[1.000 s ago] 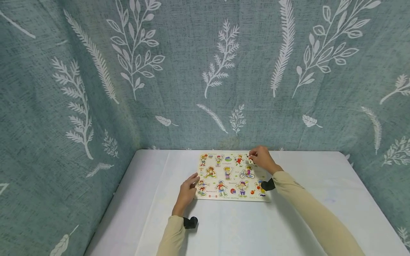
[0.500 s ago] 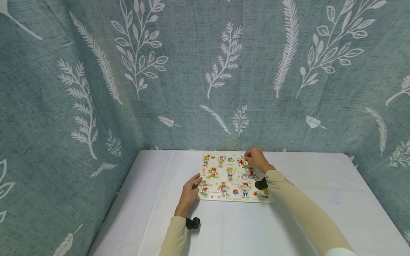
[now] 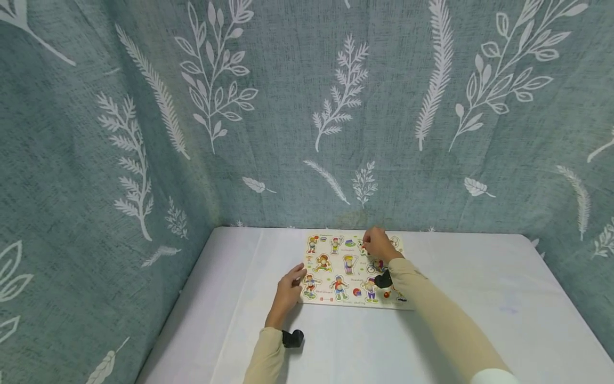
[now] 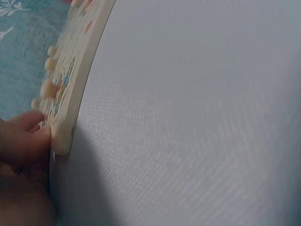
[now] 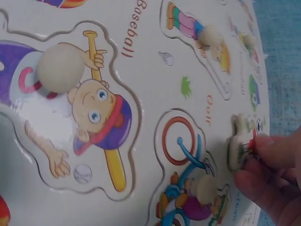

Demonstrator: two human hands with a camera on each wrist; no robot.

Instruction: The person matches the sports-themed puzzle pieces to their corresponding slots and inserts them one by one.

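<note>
A wooden knob puzzle board (image 3: 336, 272) printed with sports figures lies on the white table. At its upper right, my right hand (image 3: 379, 244) pinches a small puzzle piece (image 5: 239, 147) between thumb and fingertips. Seen from the right wrist, that piece is raised and tilted at the board's far side; the fingers cover much of its picture. My left hand (image 3: 288, 290) rests against the board's left edge, its thumb (image 4: 30, 143) touching the side in the left wrist view. A baseball piece (image 5: 101, 117) and a cyclist piece (image 5: 197, 197) sit in their recesses.
Round wooden knobs (image 4: 48, 88) stick up from the board. White table cloth (image 3: 479, 298) extends around it. A green leaf-patterned curtain (image 3: 288, 106) hangs behind and at the sides. Each wrist carries a black camera mount (image 3: 293, 338).
My right hand has moved left and slightly nearer with the piece, from the board's upper right corner to over the neighbouring figure. The left hand stays at the left edge. The head view has shifted slightly.
</note>
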